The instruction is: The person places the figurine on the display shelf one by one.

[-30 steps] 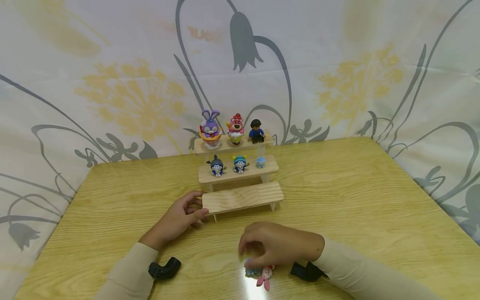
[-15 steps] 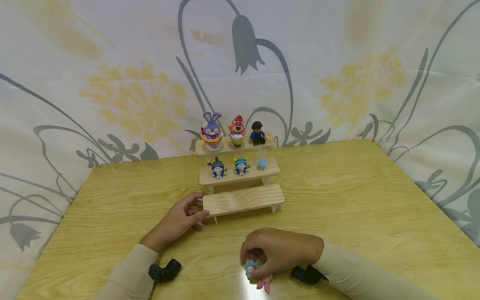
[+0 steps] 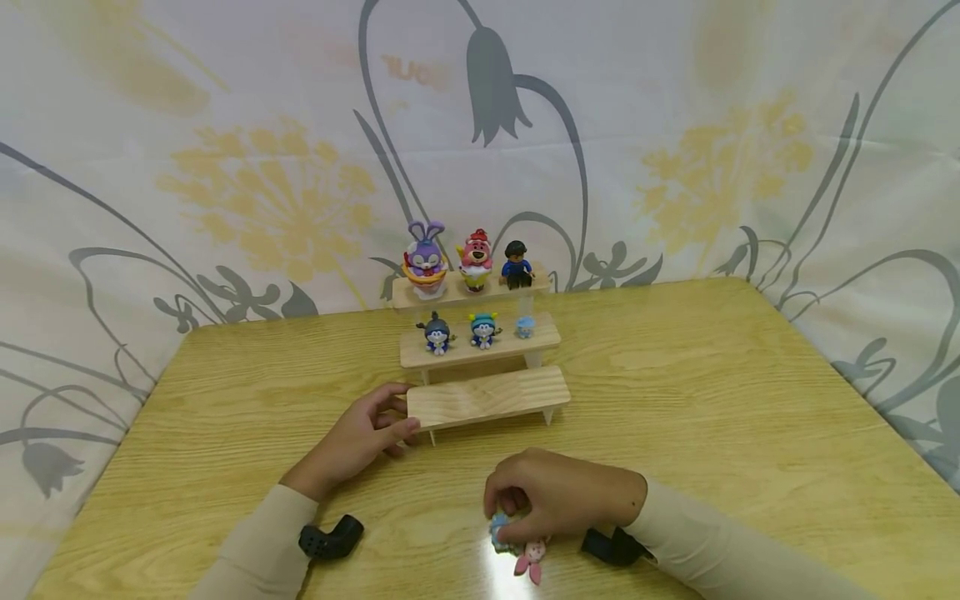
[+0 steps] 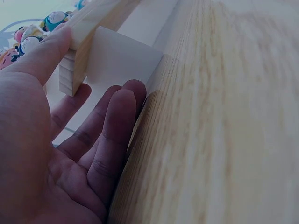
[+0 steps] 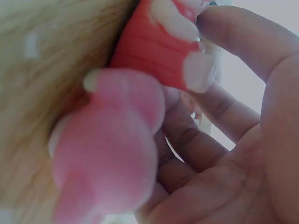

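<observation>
My left hand (image 3: 367, 433) holds the left end of the lowest step (image 3: 487, 397) of a wooden tiered display stand. In the left wrist view the thumb lies on the board's top edge, with a fingertip under its end. Near the table's front, my right hand (image 3: 558, 492) pinches a small light-blue figurine (image 3: 498, 532) between thumb and fingers; the hand covers part of it. Beside it a pink long-eared figurine (image 3: 533, 553) lies on the table. The right wrist view shows its pink head (image 5: 110, 144) and red body (image 5: 154, 49) up close, next to the fingers.
On the top step stand a purple rabbit figure (image 3: 426, 265), a pink bear figure (image 3: 476, 260) and a black-haired figure in blue (image 3: 517, 267). Three small figurines, one a tiny blue one (image 3: 525, 327), occupy the middle step. A flower-patterned cloth (image 3: 652, 125) hangs behind the table.
My right hand has closed its fingers on the light-blue figurine, which has turned and tilted a little. The left hand keeps its place at the stand's lowest step.
</observation>
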Demonstrator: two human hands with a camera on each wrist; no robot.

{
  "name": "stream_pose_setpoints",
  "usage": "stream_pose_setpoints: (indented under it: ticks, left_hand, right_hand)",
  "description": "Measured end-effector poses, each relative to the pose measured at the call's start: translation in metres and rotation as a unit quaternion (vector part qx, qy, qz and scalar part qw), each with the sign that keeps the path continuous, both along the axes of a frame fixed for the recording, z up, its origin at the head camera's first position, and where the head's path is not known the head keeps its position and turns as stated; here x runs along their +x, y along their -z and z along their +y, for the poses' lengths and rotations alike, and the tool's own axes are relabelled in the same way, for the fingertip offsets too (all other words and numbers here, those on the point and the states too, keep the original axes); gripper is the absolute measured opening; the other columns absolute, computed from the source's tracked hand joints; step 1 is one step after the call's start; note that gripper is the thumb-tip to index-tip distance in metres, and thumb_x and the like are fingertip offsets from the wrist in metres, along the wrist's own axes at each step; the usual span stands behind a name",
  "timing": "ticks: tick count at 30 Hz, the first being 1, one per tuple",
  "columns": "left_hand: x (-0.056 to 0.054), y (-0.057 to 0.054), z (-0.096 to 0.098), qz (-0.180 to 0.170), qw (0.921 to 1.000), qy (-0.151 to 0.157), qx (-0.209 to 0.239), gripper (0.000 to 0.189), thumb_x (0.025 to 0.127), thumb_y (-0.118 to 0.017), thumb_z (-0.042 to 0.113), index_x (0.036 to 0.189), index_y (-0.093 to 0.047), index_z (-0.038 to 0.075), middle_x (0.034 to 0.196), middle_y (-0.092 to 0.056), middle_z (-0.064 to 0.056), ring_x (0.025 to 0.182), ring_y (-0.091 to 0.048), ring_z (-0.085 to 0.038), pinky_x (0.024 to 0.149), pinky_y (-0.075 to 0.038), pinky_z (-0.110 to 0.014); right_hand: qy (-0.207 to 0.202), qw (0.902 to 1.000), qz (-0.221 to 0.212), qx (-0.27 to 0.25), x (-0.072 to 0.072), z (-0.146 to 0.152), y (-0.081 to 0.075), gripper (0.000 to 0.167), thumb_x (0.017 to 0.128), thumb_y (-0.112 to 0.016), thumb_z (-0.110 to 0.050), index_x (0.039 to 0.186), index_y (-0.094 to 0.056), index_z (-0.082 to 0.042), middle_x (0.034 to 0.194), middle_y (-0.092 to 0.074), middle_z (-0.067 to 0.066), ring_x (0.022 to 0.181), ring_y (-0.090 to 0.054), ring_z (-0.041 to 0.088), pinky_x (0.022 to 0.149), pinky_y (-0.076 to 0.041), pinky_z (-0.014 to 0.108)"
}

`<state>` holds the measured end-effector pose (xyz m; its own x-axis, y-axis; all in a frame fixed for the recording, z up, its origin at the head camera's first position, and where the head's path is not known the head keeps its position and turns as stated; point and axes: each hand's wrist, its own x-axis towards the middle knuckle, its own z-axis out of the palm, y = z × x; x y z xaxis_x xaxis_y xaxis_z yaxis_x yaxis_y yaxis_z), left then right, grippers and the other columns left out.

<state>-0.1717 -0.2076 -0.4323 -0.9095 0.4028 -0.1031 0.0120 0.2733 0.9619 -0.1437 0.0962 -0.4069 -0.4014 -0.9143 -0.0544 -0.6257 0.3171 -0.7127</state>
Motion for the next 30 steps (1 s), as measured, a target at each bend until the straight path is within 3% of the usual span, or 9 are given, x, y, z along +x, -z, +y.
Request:
stream_pose_setpoints:
  ticks: [17, 30]
  left_hand:
    - [-0.0002, -0.0008, -0.0005, -0.002, 1.0000, -0.007, -0.001, 0.066, 0.099, -0.065, 0.026, 0.151, -0.033, 0.000, 0.131, -0.051, -0.028, 0.096, -0.069, -0.023, 0.074, -0.060, -0.033]
    - [-0.0001, -0.0005, 0.0005, -0.003, 1.0000, -0.005, -0.006, 0.066, 0.099, -0.065, 0.025, 0.151, -0.033, -0.001, 0.131, -0.050, -0.028, 0.094, -0.069, -0.022, 0.073, -0.060, -0.033]
  right_hand:
    - [0.002, 0.9997, 0.024, 0.005, 0.0000, -0.0010, -0.0015, 0.011, 0.094, -0.072, -0.029, 0.098, -0.070, -0.019, 0.089, -0.058, -0.014, 0.077, -0.047, -0.006, 0.069, -0.047, 0.012]
    - [0.008, 0.9994, -0.002, -0.034, 0.0017, -0.0034, 0.0016, 0.008, 0.096, -0.070, -0.020, 0.102, -0.070, -0.015, 0.091, -0.067, -0.011, 0.076, -0.055, -0.009, 0.068, -0.053, 0.013]
